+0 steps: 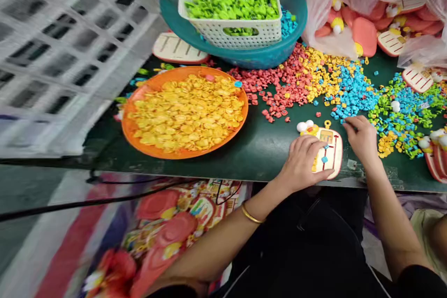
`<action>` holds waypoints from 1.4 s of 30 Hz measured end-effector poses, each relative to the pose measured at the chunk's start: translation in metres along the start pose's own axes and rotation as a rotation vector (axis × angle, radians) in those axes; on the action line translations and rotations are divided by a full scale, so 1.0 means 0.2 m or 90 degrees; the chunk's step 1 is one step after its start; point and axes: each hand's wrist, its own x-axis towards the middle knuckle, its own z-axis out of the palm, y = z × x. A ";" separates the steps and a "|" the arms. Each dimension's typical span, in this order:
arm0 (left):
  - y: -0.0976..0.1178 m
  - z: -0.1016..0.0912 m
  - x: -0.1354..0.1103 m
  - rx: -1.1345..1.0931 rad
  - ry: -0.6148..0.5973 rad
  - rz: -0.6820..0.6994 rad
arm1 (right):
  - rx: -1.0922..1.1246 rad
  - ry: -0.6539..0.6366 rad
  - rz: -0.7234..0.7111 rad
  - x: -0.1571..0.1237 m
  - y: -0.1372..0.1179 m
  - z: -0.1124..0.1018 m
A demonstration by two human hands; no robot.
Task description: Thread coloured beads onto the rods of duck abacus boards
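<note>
A cream toy board [334,160] with slots, white ball eyes and a yellow loop lies at the table's front edge. My left hand [302,162] grips its left side, thumb along the lower edge and fingers over the face. Two small blue pieces [324,159] sit in a middle slot; yellow pieces show partly beneath my fingers. To the right of the board, my right hand [363,143] is closed in a pinch, with a small blue plastic piece [342,121] at its fingertips. Just beyond it spreads a heap of loose blue pieces [358,95].
An orange tray [138,146] of yellow pieces stands left. Behind it, a white basket [237,32] of green pieces rests in a teal basin [293,42]. Red pieces [279,79] lie mid-table. A bag [321,18] of toy boards is back right; a white crate [77,46] leans left.
</note>
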 end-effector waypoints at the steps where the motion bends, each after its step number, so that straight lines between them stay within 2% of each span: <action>1: 0.00 0.00 0.01 0.004 -0.011 0.004 | -0.015 -0.009 -0.004 0.02 0.00 0.02; 6: 0.01 -0.01 0.02 0.002 -0.020 0.017 | -0.006 -0.023 0.016 0.05 -0.03 0.03; 12: 0.01 -0.02 0.01 -0.014 -0.009 0.028 | 0.202 -0.003 0.143 -0.11 -0.12 -0.04; 15: 0.01 -0.03 0.01 -0.031 -0.009 0.018 | 0.233 0.005 0.136 -0.15 -0.17 0.00; 19: 0.01 -0.03 0.02 -0.045 0.000 0.004 | 0.265 0.068 0.166 -0.14 -0.19 0.06; 22: 0.00 -0.02 0.02 -0.048 0.015 0.008 | 0.235 0.080 0.119 -0.15 -0.18 0.06; 27: 0.01 -0.01 0.02 -0.053 0.029 0.010 | 0.157 0.033 -0.008 -0.24 -0.21 0.03; 30: 0.02 0.00 0.02 -0.057 0.042 0.011 | 0.208 -0.026 -0.060 -0.31 -0.27 0.03; 32: 0.01 0.00 0.01 -0.061 0.043 0.012 | 0.262 -0.031 -0.058 -0.33 -0.28 0.01; 33: 0.01 0.00 0.01 -0.063 0.040 0.012 | 0.278 -0.005 -0.041 -0.32 -0.27 0.00; 35: 0.01 -0.01 0.01 -0.063 0.032 0.010 | 0.252 0.098 0.022 -0.29 -0.21 -0.04; 37: 0.01 -0.02 0.01 -0.050 0.014 0.011 | 0.157 0.197 0.092 -0.24 -0.11 -0.08; 38: 0.01 -0.02 0.02 -0.038 -0.002 0.013 | 0.101 0.218 0.117 -0.20 -0.06 -0.10; 40: 0.00 -0.03 0.02 -0.009 -0.038 0.016 | 0.008 0.194 0.131 -0.13 0.05 -0.12; 42: 0.00 -0.03 0.03 0.009 -0.065 0.020 | -0.043 0.128 0.114 -0.06 0.13 -0.11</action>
